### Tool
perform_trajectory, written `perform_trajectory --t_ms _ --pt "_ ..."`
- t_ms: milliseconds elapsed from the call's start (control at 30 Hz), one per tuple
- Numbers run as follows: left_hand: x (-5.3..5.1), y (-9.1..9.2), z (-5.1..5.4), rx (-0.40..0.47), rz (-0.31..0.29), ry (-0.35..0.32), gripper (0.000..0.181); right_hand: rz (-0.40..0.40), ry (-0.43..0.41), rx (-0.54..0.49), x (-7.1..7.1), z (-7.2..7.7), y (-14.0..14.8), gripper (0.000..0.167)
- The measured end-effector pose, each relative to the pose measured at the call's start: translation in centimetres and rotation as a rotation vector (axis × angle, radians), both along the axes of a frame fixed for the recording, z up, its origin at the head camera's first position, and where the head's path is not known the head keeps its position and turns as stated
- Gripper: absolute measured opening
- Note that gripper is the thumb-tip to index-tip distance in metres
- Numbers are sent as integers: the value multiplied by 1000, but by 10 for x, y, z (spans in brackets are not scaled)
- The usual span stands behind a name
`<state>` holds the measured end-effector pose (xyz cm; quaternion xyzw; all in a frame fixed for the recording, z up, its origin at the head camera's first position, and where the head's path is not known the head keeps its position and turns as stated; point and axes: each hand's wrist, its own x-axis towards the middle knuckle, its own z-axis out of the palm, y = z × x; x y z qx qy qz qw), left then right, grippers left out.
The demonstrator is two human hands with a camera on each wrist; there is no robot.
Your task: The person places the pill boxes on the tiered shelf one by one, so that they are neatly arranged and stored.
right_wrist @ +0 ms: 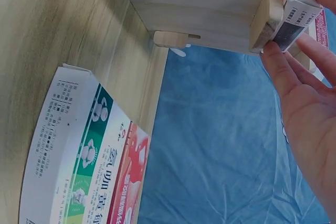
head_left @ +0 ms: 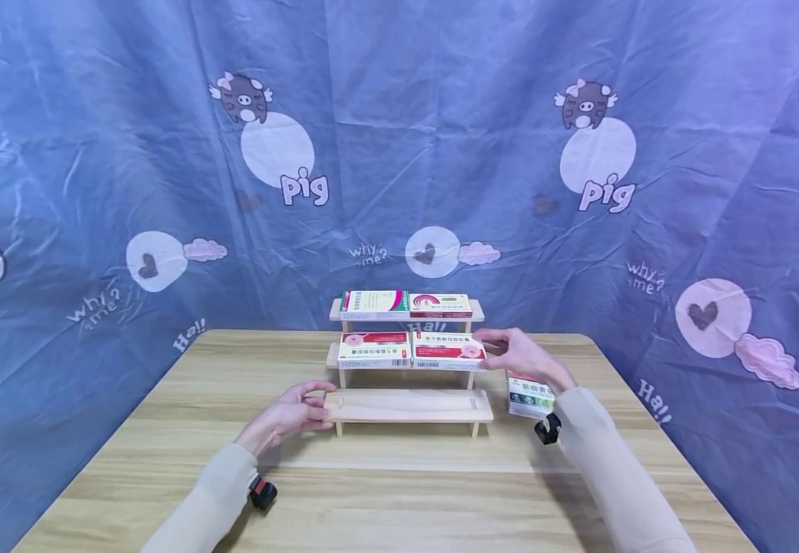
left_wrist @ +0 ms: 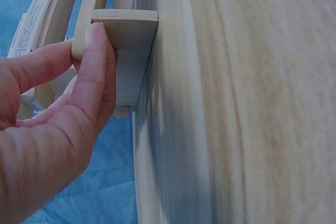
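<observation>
1. Red-and-white box (head_left: 449,347) lies with its broad printed face up, at the right end of the middle tier of a three-tier wooden stand (head_left: 409,405).
2. Clamped on that box's right end is the right hand (head_left: 522,355), thumb and fingers on opposite sides; in the right wrist view a fingertip also lies by the corner of the wooden tier under the box.
3. At the stand's lowest, front tier, the left hand (head_left: 296,415) pinches the left end of the board, thumb and fingers together on the wood.
4. Just left of the held box, on the same tier, is a second red-and-white carton (head_left: 375,349), its round pink motif toward the left.
5. On the top, rear tier sit two more packages side by side: a white one with green and magenta (head_left: 375,302) and a white one with red arcs (head_left: 441,305).
6. To the right of the stand, on the wood-grain tabletop (head_left: 399,499), a white, green and red medicine box (head_left: 531,393) is partly covered by the right arm.
7. Behind everything hangs a blue cloth (head_left: 441,138) printed with pigs and hearts.
</observation>
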<state>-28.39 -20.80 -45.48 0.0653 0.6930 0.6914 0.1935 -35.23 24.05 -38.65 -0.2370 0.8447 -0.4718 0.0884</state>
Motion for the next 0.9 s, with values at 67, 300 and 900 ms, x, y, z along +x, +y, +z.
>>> perform_trajectory --t_ms 67,300,900 --pt "0 0 -1 1 -1 1 58 -2 -6 -9 0 -1 0 71" --pt "-2 -1 -3 15 -5 2 58 11 8 -32 -3 -5 0 68" --pt "-3 -1 -4 9 -5 -1 58 6 -49 -66 -2 -5 -4 72"
